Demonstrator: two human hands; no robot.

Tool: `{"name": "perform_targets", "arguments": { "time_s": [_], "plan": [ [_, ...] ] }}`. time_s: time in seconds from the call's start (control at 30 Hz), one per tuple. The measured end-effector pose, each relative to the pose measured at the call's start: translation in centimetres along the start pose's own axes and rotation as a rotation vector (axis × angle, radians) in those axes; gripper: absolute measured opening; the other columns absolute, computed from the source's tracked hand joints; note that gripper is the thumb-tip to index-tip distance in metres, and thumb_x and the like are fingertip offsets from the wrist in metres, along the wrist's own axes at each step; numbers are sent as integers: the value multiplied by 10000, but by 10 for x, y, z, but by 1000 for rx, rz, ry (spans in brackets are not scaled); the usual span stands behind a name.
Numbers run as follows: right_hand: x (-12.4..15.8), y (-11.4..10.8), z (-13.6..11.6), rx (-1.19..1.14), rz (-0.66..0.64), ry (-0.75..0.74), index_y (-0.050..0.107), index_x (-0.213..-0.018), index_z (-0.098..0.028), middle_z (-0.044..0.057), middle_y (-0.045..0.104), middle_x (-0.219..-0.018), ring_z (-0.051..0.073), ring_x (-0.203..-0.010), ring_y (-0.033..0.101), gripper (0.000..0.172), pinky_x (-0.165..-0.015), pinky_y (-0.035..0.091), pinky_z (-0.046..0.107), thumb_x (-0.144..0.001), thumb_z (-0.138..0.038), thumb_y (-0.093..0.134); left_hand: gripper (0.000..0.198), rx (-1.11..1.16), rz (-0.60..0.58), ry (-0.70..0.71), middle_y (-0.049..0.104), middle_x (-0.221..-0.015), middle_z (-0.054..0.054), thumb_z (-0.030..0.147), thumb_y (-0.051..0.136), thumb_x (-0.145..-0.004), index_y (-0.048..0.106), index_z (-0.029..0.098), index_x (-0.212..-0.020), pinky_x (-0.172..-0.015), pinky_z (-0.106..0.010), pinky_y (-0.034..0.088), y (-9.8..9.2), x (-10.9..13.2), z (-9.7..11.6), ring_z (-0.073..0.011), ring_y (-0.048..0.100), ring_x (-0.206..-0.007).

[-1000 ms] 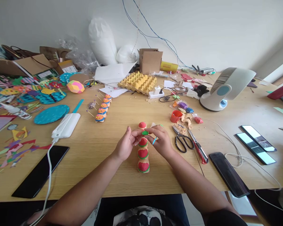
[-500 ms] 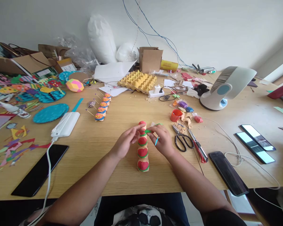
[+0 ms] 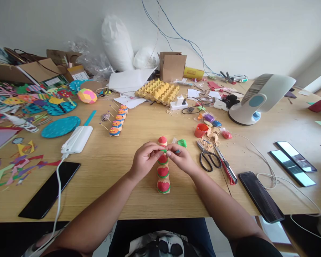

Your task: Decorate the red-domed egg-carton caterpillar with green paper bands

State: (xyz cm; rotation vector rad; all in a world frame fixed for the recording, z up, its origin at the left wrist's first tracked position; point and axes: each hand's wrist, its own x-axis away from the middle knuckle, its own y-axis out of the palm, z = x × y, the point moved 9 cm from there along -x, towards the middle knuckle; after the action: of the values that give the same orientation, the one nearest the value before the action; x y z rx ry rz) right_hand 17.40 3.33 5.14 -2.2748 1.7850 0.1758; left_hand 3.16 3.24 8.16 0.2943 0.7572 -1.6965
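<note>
A row of egg-carton cups (image 3: 163, 172), each with a red top and a green rim, runs away from me along the table. Above its far half, my left hand (image 3: 146, 160) and my right hand (image 3: 181, 157) meet, fingertips pinched together on a small piece of green clay (image 3: 163, 151). A bit of a thin blue stick (image 3: 178, 151) shows between the fingers of my right hand; most of it is hidden. Just beyond that hand lies a green clay packet (image 3: 182, 143). The hands partly cover the middle cups.
Scissors (image 3: 208, 157) and a red-handled utility knife (image 3: 227, 167) lie to the right, near a red cup (image 3: 201, 130). Phones (image 3: 261, 196) and a fan (image 3: 259, 100) are further right. A second decorated carton row (image 3: 118, 121) and a power bank (image 3: 77, 139) stand left.
My left hand has closed its fingers onto the green clay beside my right fingertips. The blue stick shows less, and the green packet behind my right hand is more exposed.
</note>
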Motion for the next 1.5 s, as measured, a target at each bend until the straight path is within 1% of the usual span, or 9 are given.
{"name": "perform_targets", "arguments": {
  "time_s": [0.1,0.37,0.67,0.83,0.93,1.1,1.27,1.4,1.5],
  "plan": [
    [1,4,0,4,-11,0,653,-875,-197,2,612,-750,134,-665,535,431,-606,472,263,-864,-627,678,119,20,18,-19,709,-907,-57,298,665,-936,741,211,-967,-690,-273,514,2,1,1,-155,629,-795],
    [1,3,-5,149,28,-74,641,-762,-194,4,576,-652,140,-631,511,500,-602,439,270,-966,-631,509,174,56,-12,-65,740,-1011,-78,335,683,-923,773,229,-1028,-730,-290,567,7,2,-8,-177,684,-878],
    [1,5,1,79,-14,-10,654,-791,-185,0,595,-674,138,-642,525,491,-612,440,267,-928,-649,566,113,-2,4,41,747,-908,-49,238,696,-911,791,243,-973,-748,-288,576,4,1,1,-162,693,-838],
    [1,2,2,59,-12,0,576,-689,-195,-5,552,-643,134,-624,501,541,-623,442,275,-953,-662,506,253,104,-106,-70,750,-1069,-82,284,707,-906,761,244,-1149,-754,-289,613,13,1,-13,-181,722,-917],
    [1,0,5,90,1,0,522,-639,-203,-11,500,-600,127,-582,449,584,-576,399,271,-963,-685,459,248,146,-108,-96,749,-1099,-93,293,712,-902,760,227,-1137,-752,-287,625,15,4,-17,-189,731,-943],
    [1,2,7,102,-6,-2,501,-644,-199,-20,461,-602,120,-586,417,591,-579,366,268,-959,-697,452,152,94,-55,-15,752,-1014,-64,245,711,-902,766,211,-1040,-692,-240,602,11,3,-8,-155,718,-869],
    [1,5,8,-34,-40,42,632,-819,-186,10,593,-740,144,-700,513,474,-665,429,277,-907,-651,604,105,40,-31,95,716,-991,-42,189,714,-894,762,221,-981,-692,-224,577,8,2,1,-134,689,-867],
    [-1,5,14,-166,-27,91,625,-856,-192,-7,578,-736,132,-682,501,424,-653,424,269,-862,-611,693,177,8,-47,93,711,-1028,-51,179,701,-903,756,234,-1062,-709,-235,582,11,2,-2,-143,690,-899],
    [-2,0,15,-130,11,73,604,-821,-194,-18,545,-708,126,-663,475,432,-637,409,265,-868,-616,680,275,7,-86,42,706,-1099,-66,174,704,-897,730,234,-1164,-718,-244,593,16,3,-9,-137,689,-871]
  ]
}}
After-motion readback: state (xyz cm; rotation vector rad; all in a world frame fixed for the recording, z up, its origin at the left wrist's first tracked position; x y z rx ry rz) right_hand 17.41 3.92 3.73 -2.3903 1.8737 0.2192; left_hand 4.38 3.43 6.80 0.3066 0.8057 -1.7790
